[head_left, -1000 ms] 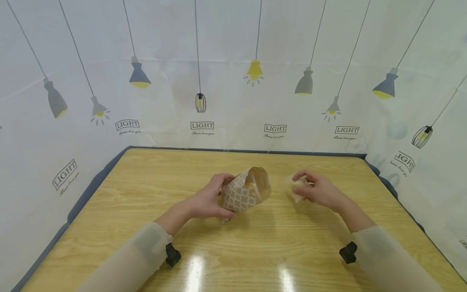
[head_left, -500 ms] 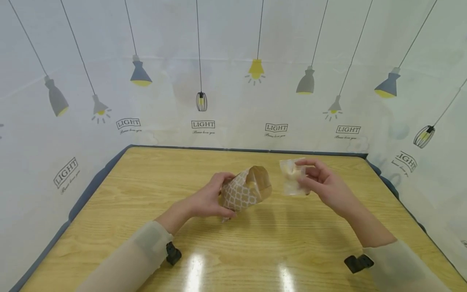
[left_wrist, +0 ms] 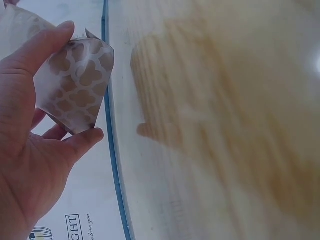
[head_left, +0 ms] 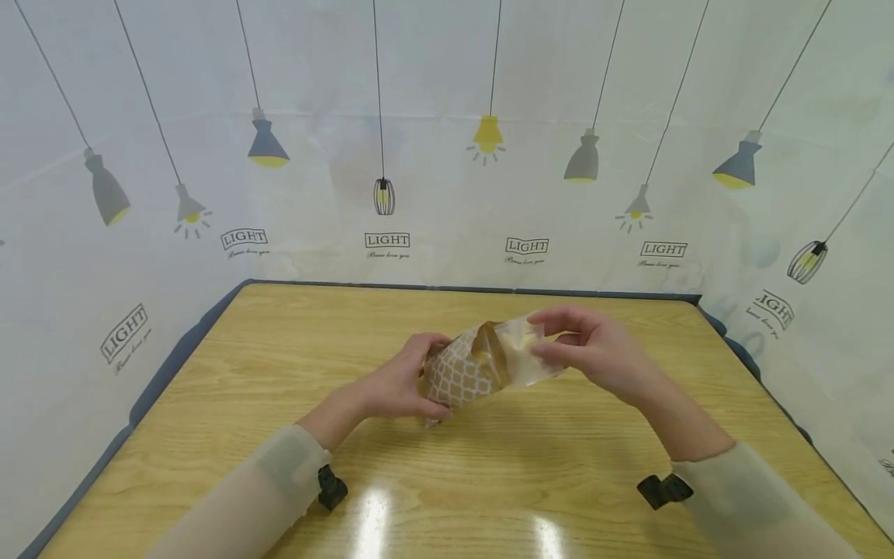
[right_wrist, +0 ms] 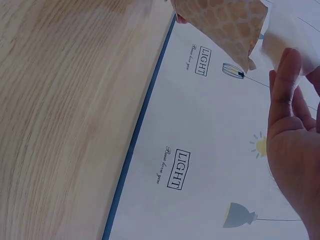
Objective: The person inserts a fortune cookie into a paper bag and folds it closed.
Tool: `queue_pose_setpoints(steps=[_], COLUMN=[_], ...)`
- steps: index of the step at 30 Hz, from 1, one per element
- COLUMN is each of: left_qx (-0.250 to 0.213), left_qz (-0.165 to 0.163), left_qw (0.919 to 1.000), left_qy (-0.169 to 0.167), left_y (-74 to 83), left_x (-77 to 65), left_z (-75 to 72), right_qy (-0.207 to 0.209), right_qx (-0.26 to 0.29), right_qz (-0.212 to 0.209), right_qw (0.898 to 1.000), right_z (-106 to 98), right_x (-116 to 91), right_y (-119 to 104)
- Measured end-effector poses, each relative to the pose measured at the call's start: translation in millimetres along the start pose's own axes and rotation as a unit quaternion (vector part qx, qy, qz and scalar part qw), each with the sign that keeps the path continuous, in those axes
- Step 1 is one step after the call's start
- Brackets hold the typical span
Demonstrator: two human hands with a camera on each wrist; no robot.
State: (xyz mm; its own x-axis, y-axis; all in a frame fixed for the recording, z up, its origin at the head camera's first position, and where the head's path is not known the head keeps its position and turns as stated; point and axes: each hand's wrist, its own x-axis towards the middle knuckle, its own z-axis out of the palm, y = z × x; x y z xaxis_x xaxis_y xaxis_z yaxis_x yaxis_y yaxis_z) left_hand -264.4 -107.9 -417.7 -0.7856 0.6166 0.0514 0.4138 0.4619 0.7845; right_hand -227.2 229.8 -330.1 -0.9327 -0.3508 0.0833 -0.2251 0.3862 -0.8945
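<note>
A brown paper bag [head_left: 457,376] with a white lattice print lies tilted in my left hand [head_left: 401,384], its mouth toward the right. Thumb and fingers grip it from both sides near its closed end, as the left wrist view of the bag [left_wrist: 80,75] also shows. My right hand [head_left: 608,353] pinches a small clear packet [head_left: 524,353] with something pale yellow inside. The packet's left edge is at the bag's mouth; how far it reaches in is hard to tell. In the right wrist view the packet [right_wrist: 287,37] looks whitish and blurred beside the bag.
Both hands are above a light wooden table [head_left: 279,334]. Behind and at the sides hangs a white sheet [head_left: 447,202] printed with lamps, meeting the table along a dark blue edge [head_left: 608,293]. Dark wrist devices [head_left: 331,487] show at both sleeves.
My right hand first lifts the packet and spreads it flat to the right of the bag, then moves left to the bag's mouth. The left hand and bag stay nearly still.
</note>
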Motion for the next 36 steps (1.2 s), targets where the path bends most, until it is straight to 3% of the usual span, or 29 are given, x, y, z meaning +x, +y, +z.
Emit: queue_pose_setpoints(steps=[8,15,24,31,36], left_qx=[-0.007,0.008,-0.003,-0.008,-0.008], left_qz=[0.021,0.027,0.034,0.028,0.025], left_qw=[0.9997,0.9996,0.9994,0.9996,0.9996], left_qy=[-0.005,0.004,0.002,0.007,0.007], left_y=[-0.6,-0.9,0.2,-1.2,-2.7], left_x=[1.1,1.6,1.7,2.4,2.9], left_z=[2.4,4.6,6.3,6.5,5.3], right_qy=[-0.005,0.010,0.008,0.011,0.000], right_qx=[-0.010,-0.093,-0.128,-0.079,-0.078], right_qz=[-0.022,-0.059,-0.105,-0.066,-0.069], right_qw=[1.000,0.994,0.986,0.995,0.995], right_z=[13,19,29,20,14], right_x=[8,12,16,9,7], right_y=[2,3,6,8,13])
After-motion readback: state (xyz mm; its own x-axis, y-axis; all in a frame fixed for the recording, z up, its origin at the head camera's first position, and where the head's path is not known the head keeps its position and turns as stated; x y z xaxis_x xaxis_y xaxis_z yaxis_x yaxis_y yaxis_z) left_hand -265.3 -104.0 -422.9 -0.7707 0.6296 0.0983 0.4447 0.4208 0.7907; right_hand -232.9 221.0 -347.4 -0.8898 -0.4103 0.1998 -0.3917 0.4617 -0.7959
